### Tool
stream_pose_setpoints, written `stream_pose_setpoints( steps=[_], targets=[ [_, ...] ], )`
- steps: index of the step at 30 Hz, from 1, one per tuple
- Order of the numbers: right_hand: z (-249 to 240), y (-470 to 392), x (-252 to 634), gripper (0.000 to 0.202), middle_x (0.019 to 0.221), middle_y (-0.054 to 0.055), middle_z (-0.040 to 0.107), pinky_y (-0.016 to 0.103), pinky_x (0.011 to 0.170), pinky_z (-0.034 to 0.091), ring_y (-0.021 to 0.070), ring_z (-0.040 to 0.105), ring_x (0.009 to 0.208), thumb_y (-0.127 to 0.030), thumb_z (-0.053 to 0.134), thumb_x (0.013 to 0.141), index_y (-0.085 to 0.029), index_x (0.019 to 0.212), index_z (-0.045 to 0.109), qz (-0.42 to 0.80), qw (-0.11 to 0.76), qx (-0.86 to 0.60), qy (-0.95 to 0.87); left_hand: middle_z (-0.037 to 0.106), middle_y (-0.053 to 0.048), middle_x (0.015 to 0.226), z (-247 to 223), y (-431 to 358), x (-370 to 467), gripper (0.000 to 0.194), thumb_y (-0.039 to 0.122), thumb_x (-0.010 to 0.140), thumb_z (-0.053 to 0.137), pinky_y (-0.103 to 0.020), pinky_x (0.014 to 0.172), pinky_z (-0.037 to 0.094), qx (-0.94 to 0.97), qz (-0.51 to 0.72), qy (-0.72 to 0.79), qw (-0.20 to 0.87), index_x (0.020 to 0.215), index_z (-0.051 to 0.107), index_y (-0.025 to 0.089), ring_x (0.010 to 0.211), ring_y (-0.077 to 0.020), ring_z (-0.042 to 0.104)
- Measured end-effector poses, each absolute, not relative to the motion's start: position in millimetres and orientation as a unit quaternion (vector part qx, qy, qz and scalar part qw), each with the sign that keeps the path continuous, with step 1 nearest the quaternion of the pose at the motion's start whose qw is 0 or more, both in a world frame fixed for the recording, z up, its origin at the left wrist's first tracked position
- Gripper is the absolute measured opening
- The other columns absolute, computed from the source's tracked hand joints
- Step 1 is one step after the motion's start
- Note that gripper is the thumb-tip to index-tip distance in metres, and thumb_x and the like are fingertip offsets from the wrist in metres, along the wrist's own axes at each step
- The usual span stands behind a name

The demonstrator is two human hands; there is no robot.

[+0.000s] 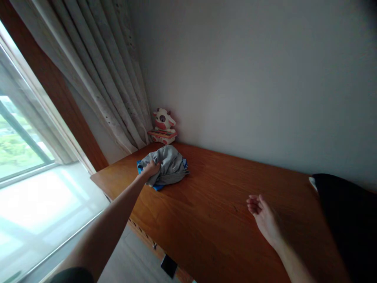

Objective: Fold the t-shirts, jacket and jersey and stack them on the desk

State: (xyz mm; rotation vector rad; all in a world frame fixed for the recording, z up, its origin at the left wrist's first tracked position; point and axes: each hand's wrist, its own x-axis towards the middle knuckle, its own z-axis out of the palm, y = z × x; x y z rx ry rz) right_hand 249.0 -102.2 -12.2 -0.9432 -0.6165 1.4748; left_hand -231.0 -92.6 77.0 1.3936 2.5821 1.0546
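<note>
1 cow-shaped toy keyboard [163, 127] stands beside a pale curtain [108, 78]

No legible text, label, brand, number or sign is found. The white-and-red cow-shaped toy keyboard [163, 126] and the crumpled grey-and-blue cloth bundle [171, 163] bear no markings readable at this size.

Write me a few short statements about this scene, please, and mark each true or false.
1. The left hand grips the gray cloth. True.
2. The right hand grips it too. False: it is apart from the cloth and looks empty.
3. Blue material shows at the cloth's edge. True.
4. The cow toy sits on the windowsill. False: it is on the wooden table.
5. A black thing is at the picture's right edge. True.
</note>
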Motion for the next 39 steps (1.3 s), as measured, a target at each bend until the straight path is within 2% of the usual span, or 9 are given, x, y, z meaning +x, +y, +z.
stream_pose_setpoints(
  steps=[3, 6, 8, 15, 21, 27, 30, 34, 39],
  targets=[
    [-10.7, -103.7, 248.0, 0.058, 0.074, 0.002, 0.070, 0.018, 0.063, 0.056, 0.0121, 0.062, 0.071, -0.060, 0.097, 0.042, -0.018, 0.076, 0.076, 0.634, 0.597, -0.411, -0.268, 0.064, -0.031, 0.130, 64.1, -95.2, -227.2, 0.053, 0.048, 0.088, 0.054, -0.061, 0.100, 0.045, 0.396, 0.280, 0.874, 0.033, 0.124, 0.059, 0.009, 0.127, -0.0469, 0.058],
    [-12.4, -102.8, 247.7, 0.056, 0.074, 0.002, 0.070, 0.018, 0.063, 0.055, 0.0123, 0.062, 0.071, -0.059, 0.097, 0.044, -0.018, 0.077, 0.076, 0.629, 0.600, -0.408, -0.277, 0.040, -0.031, 0.156, 69.6, -94.8, -215.3, 0.063, 0.038, 0.091, 0.052, -0.065, 0.113, 0.031, 0.426, 0.267, 0.862, -0.062, 0.145, 0.043, 0.008, 0.145, -0.0466, 0.037],
    [-14.9, -101.2, 247.4, 0.056, 0.074, 0.003, 0.070, 0.019, 0.063, 0.055, 0.0123, 0.061, 0.070, -0.059, 0.096, 0.045, -0.018, 0.077, 0.076, 0.627, 0.602, -0.407, -0.281, 0.034, -0.026, 0.161, 75.1, -92.6, -198.9, 0.065, 0.031, 0.090, 0.054, -0.062, 0.116, 0.029, 0.500, 0.272, 0.811, -0.136, 0.150, 0.038, 0.011, 0.147, -0.0429, 0.033],
    [-12.3, -100.1, 247.4, 0.049, 0.072, 0.003, 0.069, 0.024, 0.060, 0.052, 0.0130, 0.060, 0.065, -0.059, 0.090, 0.057, -0.018, 0.078, 0.073, 0.618, 0.621, -0.387, -0.288, 0.057, -0.015, 0.137, 60.6, -73.4, -76.9, 0.043, 0.023, 0.091, 0.053, -0.048, 0.112, 0.042, 0.781, 0.315, 0.536, -0.062, 0.133, 0.054, 0.018, 0.129, -0.0281, 0.054],
    [-0.5, -98.0, 248.0, 0.040, 0.065, 0.000, 0.064, 0.024, 0.054, 0.044, 0.0113, 0.055, 0.057, -0.056, 0.083, 0.067, -0.019, 0.075, 0.068, 0.594, 0.671, -0.374, -0.241, 0.065, -0.012, 0.126, 17.1, -77.5, 42.1, 0.033, 0.018, 0.091, 0.052, -0.045, 0.105, 0.049, 0.857, 0.277, 0.433, 0.037, 0.122, 0.062, 0.020, 0.118, -0.0266, 0.061],
    [2.3, -83.8, 269.2, 0.039, 0.064, -0.003, 0.062, 0.022, 0.052, 0.041, 0.0097, 0.051, 0.053, -0.057, 0.077, 0.073, -0.020, 0.079, 0.067, 0.544, 0.736, -0.365, -0.172, 0.069, -0.012, 0.125, -6.5, -77.3, 64.3, 0.030, 0.026, 0.096, 0.049, -0.046, 0.104, 0.050, 0.865, 0.264, 0.418, 0.084, 0.120, 0.065, 0.020, 0.116, -0.0268, 0.064],
    [3.7, -80.0, 309.9, 0.044, 0.067, -0.002, 0.063, 0.025, 0.056, 0.046, 0.0117, 0.055, 0.056, -0.067, 0.061, 0.084, -0.023, 0.081, 0.065, 0.502, 0.801, -0.312, -0.098, 0.071, -0.011, 0.118, -8.8, -71.6, 55.7, 0.028, 0.031, 0.096, 0.049, -0.044, 0.100, 0.053, 0.867, 0.273, 0.406, 0.094, 0.115, 0.068, 0.020, 0.110, -0.0265, 0.066],
    [-0.3, -82.9, 365.6, 0.070, 0.069, 0.004, 0.065, 0.030, 0.056, 0.049, 0.0177, 0.061, 0.063, -0.082, 0.022, 0.091, -0.026, 0.075, 0.062, 0.448, 0.855, -0.254, -0.052, 0.071, -0.011, 0.119, -11.8, -66.6, 52.1, 0.028, 0.034, 0.097, 0.048, -0.047, 0.100, 0.053, 0.874, 0.264, 0.399, 0.084, 0.109, 0.071, 0.022, 0.110, -0.0271, 0.066],
    [-8.0, -79.9, 390.0, 0.065, 0.068, 0.003, 0.066, 0.028, 0.054, 0.046, 0.0159, 0.058, 0.057, -0.064, 0.012, 0.101, -0.028, 0.077, 0.060, 0.388, 0.880, -0.273, -0.031, 0.070, -0.010, 0.122, -15.9, -63.6, 52.2, 0.031, 0.039, 0.099, 0.047, -0.048, 0.100, 0.052, 0.877, 0.258, 0.397, 0.079, 0.111, 0.070, 0.023, 0.111, -0.0268, 0.066]
  ],
)
